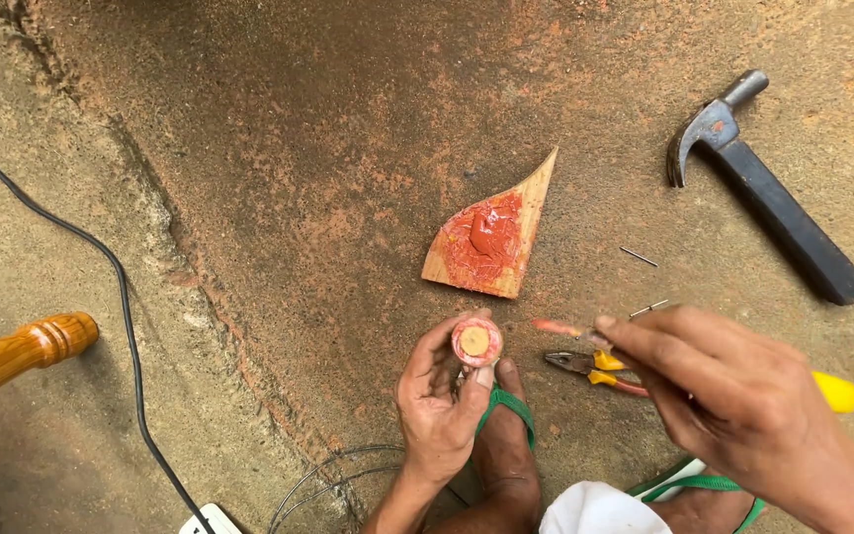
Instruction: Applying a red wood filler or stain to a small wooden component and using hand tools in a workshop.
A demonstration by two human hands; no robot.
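Note:
My left hand (439, 396) grips a small round wooden piece (475, 341), its end face up and rimmed with red paste. My right hand (724, 391) pinches a thin tool (557, 327) whose tip is smeared with red paste; the tip hovers just right of the round piece. A triangular wooden scrap (491, 237) lies on the ground above both hands and carries a blob of the same red paste. My foot in a green sandal (506, 415) rests under the left hand.
A claw hammer (763, 183) lies at the upper right. Pliers with yellow handles (595, 366) sit partly under my right hand. Two nails (639, 256) lie nearby. A black cable (121, 287), a turned wooden leg (17, 356) and wire loops (338, 475) are at the left.

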